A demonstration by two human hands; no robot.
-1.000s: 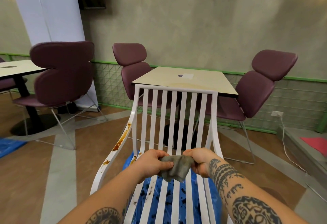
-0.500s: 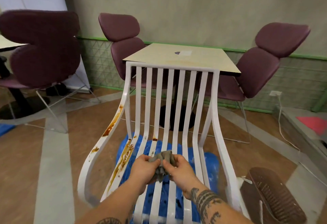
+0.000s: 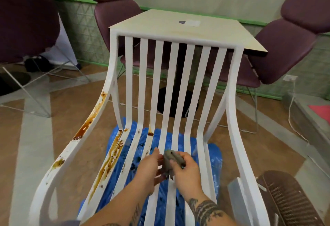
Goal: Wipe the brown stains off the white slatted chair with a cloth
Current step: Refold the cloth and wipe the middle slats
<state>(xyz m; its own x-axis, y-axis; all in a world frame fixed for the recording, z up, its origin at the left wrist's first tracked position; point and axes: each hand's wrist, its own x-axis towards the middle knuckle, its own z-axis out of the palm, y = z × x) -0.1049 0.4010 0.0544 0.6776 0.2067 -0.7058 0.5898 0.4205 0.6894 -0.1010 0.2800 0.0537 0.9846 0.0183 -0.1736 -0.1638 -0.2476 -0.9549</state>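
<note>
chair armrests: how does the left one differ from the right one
The left armrest carries brown streaks and blotches along its top; the right armrest looks clean white. The left armrest's front curl is in view; the right armrest's runs off the frame. Both are curved white bars.

Matt white chair (image 3: 175, 86), crumpled, seemingly rough cloth (image 3: 168, 159)

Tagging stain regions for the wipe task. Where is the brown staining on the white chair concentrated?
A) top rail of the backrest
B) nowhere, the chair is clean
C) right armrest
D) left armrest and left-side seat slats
D: brown streaks run along the left armrest and down the left seat slats, while the right armrest and the top rail show plain white.
</note>
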